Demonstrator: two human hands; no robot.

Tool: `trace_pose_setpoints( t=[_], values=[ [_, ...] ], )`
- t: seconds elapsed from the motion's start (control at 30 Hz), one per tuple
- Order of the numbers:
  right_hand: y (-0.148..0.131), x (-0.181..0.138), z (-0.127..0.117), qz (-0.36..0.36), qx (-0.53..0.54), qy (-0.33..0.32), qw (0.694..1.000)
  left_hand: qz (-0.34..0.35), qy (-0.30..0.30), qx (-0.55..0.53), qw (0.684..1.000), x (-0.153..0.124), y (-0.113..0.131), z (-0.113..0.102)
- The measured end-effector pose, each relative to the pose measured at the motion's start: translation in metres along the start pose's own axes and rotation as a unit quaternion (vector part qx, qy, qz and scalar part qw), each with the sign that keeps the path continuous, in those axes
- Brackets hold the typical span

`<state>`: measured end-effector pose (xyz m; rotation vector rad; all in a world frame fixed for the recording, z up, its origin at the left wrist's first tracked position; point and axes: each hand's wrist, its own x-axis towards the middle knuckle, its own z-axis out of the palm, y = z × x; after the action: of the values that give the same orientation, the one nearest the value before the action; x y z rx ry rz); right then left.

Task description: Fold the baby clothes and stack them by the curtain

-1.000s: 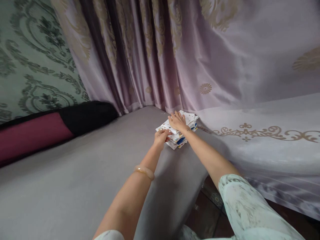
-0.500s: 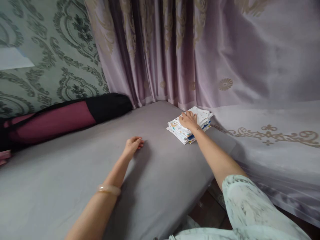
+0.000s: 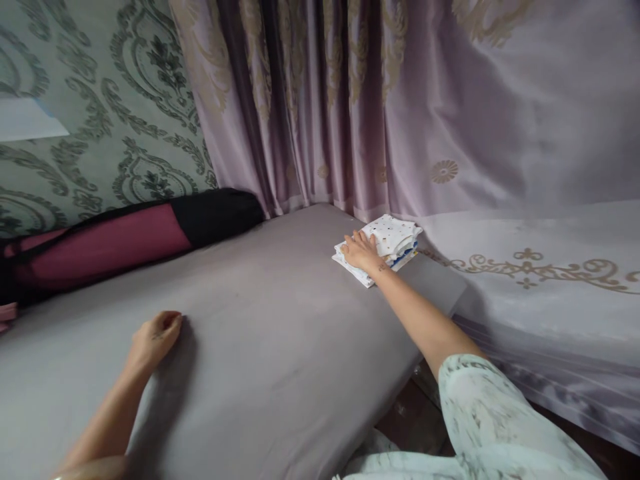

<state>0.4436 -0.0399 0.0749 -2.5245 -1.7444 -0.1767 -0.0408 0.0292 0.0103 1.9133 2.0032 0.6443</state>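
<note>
My right hand lies flat, fingers spread, on a stack of folded white printed cloths near the far right corner of the bed. The top cloth carries small dark and coloured specks, and blue and yellow show among the layers at the side. My palm covers the stack's left part. Over the left half of the bed, my left hand is curled with its fingers drawn together. I see nothing in it, and it is well apart from the cloths. A pale bangle sits on the left forearm at the bottom edge.
A grey sheet covers the bed. Along the patterned wall lies a long black and maroon bag. Purple curtains hang behind the corner and down the right side. A bit of pink fabric shows at the left edge.
My left hand has moved left and nearer to me, away from the cloths. My right hand has slid left across the top of the stack, uncovering more of the upper cloth.
</note>
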Motion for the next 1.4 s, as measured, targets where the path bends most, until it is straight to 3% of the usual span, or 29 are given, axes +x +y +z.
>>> trace_pose_setpoints(
  t=[0.13, 0.2, 0.33, 0.5, 0.7, 0.87, 1.03, 1.1, 1.2, 1.4],
  values=[
    [-0.03, -0.007, -0.002, -0.053, 0.014, 0.097, 0.994, 0.012, 0.006, 0.115, 0.993, -0.004, -0.02, 0.0],
    [-0.055, -0.012, 0.001, -0.098, 0.03, 0.107, 0.989, 0.041, 0.019, 0.16, 0.986, -0.008, -0.019, 0.003],
    [-0.114, -0.022, 0.02, -0.181, 0.067, 0.043, 0.98, 0.064, 0.053, 0.215, 0.973, -0.017, -0.007, 0.01],
    [-0.18, -0.031, 0.047, -0.251, 0.113, -0.057, 0.96, 0.025, 0.049, 0.22, 0.974, -0.024, 0.005, 0.012],
    [-0.247, -0.035, 0.062, -0.305, 0.111, -0.05, 0.944, 0.031, 0.06, 0.187, 0.98, -0.018, 0.0, 0.014],
    [-0.282, -0.039, 0.067, -0.336, 0.115, -0.048, 0.934, 0.045, 0.075, 0.166, 0.982, -0.015, -0.011, 0.019],
    [-0.288, -0.044, 0.08, -0.332, 0.124, -0.002, 0.935, 0.057, 0.077, 0.108, 0.99, -0.01, -0.015, 0.019],
    [-0.287, -0.045, 0.085, -0.333, 0.124, 0.011, 0.935, 0.036, 0.045, 0.03, 0.998, -0.003, -0.019, 0.01],
    [-0.287, -0.045, 0.089, -0.336, 0.118, 0.024, 0.934, -0.047, 0.012, -0.066, 0.997, 0.01, -0.037, -0.018],
    [-0.289, -0.047, 0.09, -0.33, 0.108, 0.046, 0.937, -0.213, 0.145, -0.013, 0.966, 0.013, -0.118, -0.1]
  ],
)
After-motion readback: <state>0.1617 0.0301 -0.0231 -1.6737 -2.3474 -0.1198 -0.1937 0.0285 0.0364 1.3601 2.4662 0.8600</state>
